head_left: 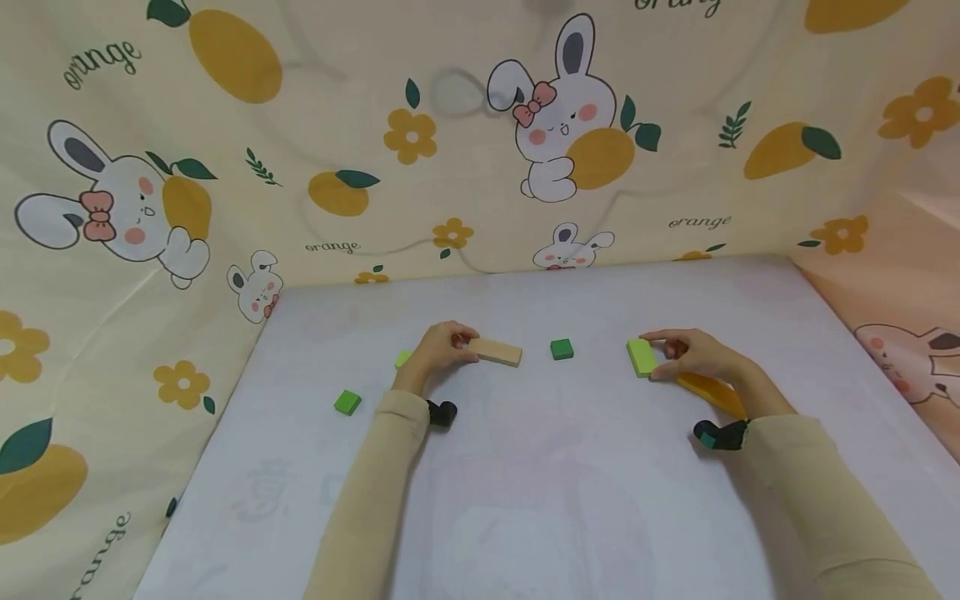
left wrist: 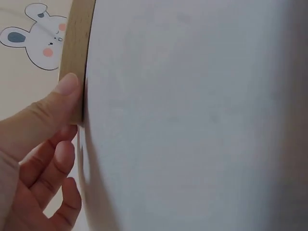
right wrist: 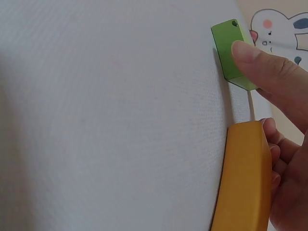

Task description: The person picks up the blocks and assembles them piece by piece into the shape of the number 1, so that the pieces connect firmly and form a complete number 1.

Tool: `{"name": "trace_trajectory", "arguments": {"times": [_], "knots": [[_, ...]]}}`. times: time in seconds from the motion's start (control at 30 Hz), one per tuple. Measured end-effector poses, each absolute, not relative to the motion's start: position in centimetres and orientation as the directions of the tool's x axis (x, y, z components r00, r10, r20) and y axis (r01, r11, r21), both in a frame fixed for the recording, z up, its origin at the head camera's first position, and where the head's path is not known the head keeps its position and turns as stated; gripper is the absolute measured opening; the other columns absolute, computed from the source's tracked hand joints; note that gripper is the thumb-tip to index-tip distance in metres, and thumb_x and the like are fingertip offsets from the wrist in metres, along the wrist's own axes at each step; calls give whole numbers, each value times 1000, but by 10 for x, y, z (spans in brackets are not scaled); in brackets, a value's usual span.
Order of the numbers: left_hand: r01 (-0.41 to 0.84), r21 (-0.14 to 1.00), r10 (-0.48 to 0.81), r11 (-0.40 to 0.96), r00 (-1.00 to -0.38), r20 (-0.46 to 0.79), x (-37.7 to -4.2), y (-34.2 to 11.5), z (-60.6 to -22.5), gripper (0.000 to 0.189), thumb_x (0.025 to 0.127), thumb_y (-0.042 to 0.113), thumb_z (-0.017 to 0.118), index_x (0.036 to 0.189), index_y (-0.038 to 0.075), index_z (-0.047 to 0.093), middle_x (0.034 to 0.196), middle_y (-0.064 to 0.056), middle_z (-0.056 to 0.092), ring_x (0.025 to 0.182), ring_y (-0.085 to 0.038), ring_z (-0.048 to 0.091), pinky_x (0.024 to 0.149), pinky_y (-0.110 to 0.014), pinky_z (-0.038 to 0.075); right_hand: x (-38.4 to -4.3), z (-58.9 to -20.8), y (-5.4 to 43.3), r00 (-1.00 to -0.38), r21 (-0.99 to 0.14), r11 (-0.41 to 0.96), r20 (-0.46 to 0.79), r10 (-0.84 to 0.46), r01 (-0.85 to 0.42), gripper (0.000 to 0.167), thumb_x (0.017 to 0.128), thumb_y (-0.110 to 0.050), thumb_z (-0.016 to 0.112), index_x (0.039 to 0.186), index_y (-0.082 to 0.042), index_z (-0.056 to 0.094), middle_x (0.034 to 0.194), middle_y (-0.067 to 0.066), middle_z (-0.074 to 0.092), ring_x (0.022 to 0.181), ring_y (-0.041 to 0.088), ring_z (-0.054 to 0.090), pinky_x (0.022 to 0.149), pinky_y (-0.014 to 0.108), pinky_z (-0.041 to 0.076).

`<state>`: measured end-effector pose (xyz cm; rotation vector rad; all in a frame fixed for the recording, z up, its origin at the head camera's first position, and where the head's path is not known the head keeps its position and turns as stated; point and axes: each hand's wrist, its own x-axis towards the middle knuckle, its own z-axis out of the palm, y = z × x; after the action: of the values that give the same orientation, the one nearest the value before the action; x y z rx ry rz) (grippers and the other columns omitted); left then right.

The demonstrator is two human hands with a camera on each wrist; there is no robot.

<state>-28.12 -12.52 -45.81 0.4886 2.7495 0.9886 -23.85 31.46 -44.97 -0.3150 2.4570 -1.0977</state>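
My left hand (head_left: 442, 352) pinches the left end of a plain wooden block (head_left: 497, 352), long and flat; in the left wrist view the thumb presses on the block (left wrist: 78, 53) near its end. Over on the right, my right hand (head_left: 699, 354) pinches a light green rectangular block (head_left: 642, 357) between thumb and fingers. The right wrist view shows the thumb on the face of this green block (right wrist: 227, 45). Just under the right palm lies a curved orange-yellow block (head_left: 712, 393), its far end partly hidden by the wrist.
Between the hands sits a small dark green block (head_left: 562, 349). Another green block (head_left: 347, 402) lies to the left, and a light green one (head_left: 402, 359) shows partly behind the left wrist. The white table (head_left: 525, 500) meets a printed cloth (head_left: 420, 67) at the back and sides.
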Motion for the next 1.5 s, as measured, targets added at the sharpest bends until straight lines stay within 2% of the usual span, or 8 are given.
{"name": "trace_trajectory", "arguments": {"times": [0.3,0.57,0.87,1.1,1.33,1.5], "knots": [[365,607,413,706,-908,66,-272,-125,-452,38,73,20,83,106,3,72,95,-14,67,82,-20,57,72,-21,42,-239,-449,315,-881,-742,670,-295,-369,-32,69,82,-22,76,141,-3,46,85,4,43,80,12,40,66,24,32],[371,636,410,677,-907,93,-260,-125,-441,36,73,19,82,105,5,72,102,-13,69,82,-21,58,71,-19,39,-237,-447,314,-882,-743,668,-292,-369,-33,69,82,-22,75,141,-2,45,83,3,42,77,12,40,65,25,32],[401,625,403,669,-903,148,-238,-122,-435,33,74,18,82,103,5,73,96,-13,69,81,-20,59,68,-20,40,-238,-451,316,-882,-734,677,-292,-370,-41,68,82,-23,75,140,-3,46,84,4,42,78,12,39,65,25,32],[417,587,384,694,-904,188,-218,-120,-435,31,73,21,83,100,9,74,91,-11,69,77,-16,59,65,-19,40,-238,-452,315,-884,-729,683,-293,-365,-40,68,82,-24,75,140,-3,47,84,3,42,78,12,40,66,25,31],[436,611,386,661,-895,222,-196,-116,-432,31,71,18,84,98,7,74,88,-15,67,71,-15,55,63,-17,37,-239,-453,315,-885,-729,683,-288,-367,-46,68,82,-24,75,140,-4,46,84,3,42,78,11,39,65,25,31],[428,615,382,662,-899,214,-183,-113,-435,30,72,18,83,98,7,73,87,-11,67,71,-13,55,62,-16,37,-239,-454,315,-884,-735,677,-291,-366,-39,68,82,-23,75,141,-4,46,84,3,42,77,11,39,65,25,31]]}}
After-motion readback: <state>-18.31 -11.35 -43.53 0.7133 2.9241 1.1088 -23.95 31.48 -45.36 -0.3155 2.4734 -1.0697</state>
